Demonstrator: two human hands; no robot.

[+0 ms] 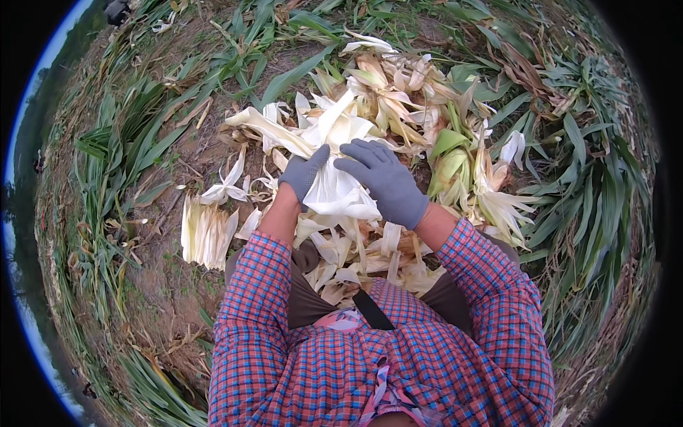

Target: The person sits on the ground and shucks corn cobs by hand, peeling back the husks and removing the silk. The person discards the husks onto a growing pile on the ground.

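Both my hands wear grey gloves and meet at pale corn husks (341, 195) spread in front of me. My left hand (307, 173) grips the husks at their left side, its thumb pressed on top. On the right, my right hand (385, 179) lies over the husks with its fingers reaching across them; whether it grips them is hard to tell. Beyond my hands, more husks fan out over a heap of husks and corn ears (395, 101). A green-husked ear (452, 171) lies to the right of my right hand. Loose husks (368, 251) lie between my legs.
A neat stack of flattened husks (208, 235) rests on the soil (155, 288) to my left. Cut corn stalks with long green leaves (592, 197) lie along the right, and others (117, 128) along the left. My knees flank the loose husks.
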